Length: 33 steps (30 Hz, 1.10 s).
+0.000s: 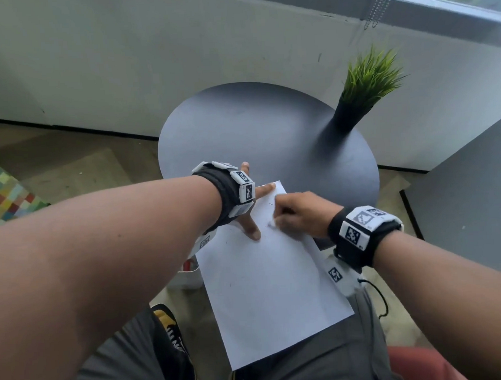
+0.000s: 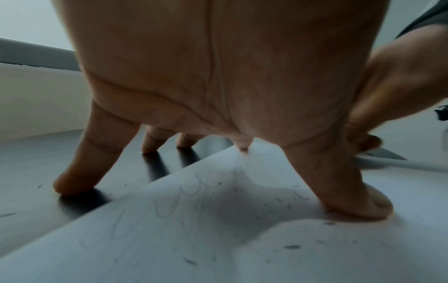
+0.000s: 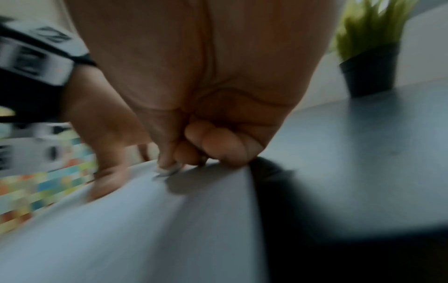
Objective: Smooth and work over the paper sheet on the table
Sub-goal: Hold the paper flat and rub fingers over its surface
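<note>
The paper sheet [image 1: 264,275] is pinned by the spread, flat left hand [image 1: 251,207]; at 3 o'clock, a small whitish object [image 3: 167,170] is pinched in the right hand [image 1: 299,216], apparently for rubbing.

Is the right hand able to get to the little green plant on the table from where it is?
Probably yes. The right hand sits on the paper, and the bare dark table lies open between it and the plant. Nothing stands in that gap, though it would have to leave the paper.

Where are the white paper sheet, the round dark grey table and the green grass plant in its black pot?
white paper sheet [image 1: 271,289], head view, bare middle of the sheet.
round dark grey table [image 1: 241,127], head view, bare top.
green grass plant in its black pot [image 1: 351,116], head view, pot's side.
</note>
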{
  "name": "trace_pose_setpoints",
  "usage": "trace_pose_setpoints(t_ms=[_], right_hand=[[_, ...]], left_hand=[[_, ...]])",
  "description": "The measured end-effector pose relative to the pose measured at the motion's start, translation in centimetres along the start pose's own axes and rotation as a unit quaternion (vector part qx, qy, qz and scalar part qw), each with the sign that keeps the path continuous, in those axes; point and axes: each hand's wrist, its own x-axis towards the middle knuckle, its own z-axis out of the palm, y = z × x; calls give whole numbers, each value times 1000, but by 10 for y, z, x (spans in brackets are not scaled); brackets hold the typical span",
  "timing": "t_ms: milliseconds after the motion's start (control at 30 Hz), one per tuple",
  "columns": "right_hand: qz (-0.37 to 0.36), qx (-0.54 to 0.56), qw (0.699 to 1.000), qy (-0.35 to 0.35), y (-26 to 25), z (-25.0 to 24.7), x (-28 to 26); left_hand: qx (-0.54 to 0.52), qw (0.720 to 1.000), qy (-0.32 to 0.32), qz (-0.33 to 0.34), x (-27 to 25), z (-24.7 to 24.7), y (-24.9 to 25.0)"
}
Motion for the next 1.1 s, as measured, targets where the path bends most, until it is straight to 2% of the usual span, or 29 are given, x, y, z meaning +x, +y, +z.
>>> trace_pose_setpoints(t_ms=[100,167,233,300,333,400,467,533,600,667,700,767,867,933,1000,1100], right_hand=[[88,7,989,114,17,-10,15],[98,-5,986,138,11,-1,16],[32,-22,995,89,-3,15,7],[-44,-33,998,3,-15,22,-10],[-58,-27,998,-22,-14,20,-15],[-30,-7,1000,-4,-2,8,-13],[29,19,998,53,12,-3,-7],[44,14,995,88,13,-2,-6],[2,-30,997,67,2,8,-11],[-55,-70,996,16,-6,14,-17],[-57,-79,995,0,-5,11,-19],[-20,-59,998,14,6,0,-16],[70,-26,994,79,26,-13,-6],[103,-32,988,110,25,-13,-2],[100,-16,989,104,13,-5,-1],[51,-6,997,53,-9,15,-4]], left_hand=[[-3,1000,0,-2,0,2,-1],[0,1000,-1,-3,0,2,-1],[0,1000,-1,-2,1,2,-1],[0,1000,-8,-2,1,1,-1],[1,1000,-10,-3,2,1,-1],[1,1000,-8,-2,3,1,0],[-4,1000,-6,-1,3,1,0],[-9,1000,-9,-1,3,1,-1],[-14,1000,-13,0,3,1,-2],[-11,1000,-17,-1,3,1,-3],[-9,1000,-20,-2,2,1,-2],[-2,1000,-15,-4,2,1,0],[-4,1000,-5,-11,0,1,0],[-9,1000,-7,-11,0,2,0],[-19,1000,2,-14,2,6,-1],[-48,998,16,-24,5,14,1]])
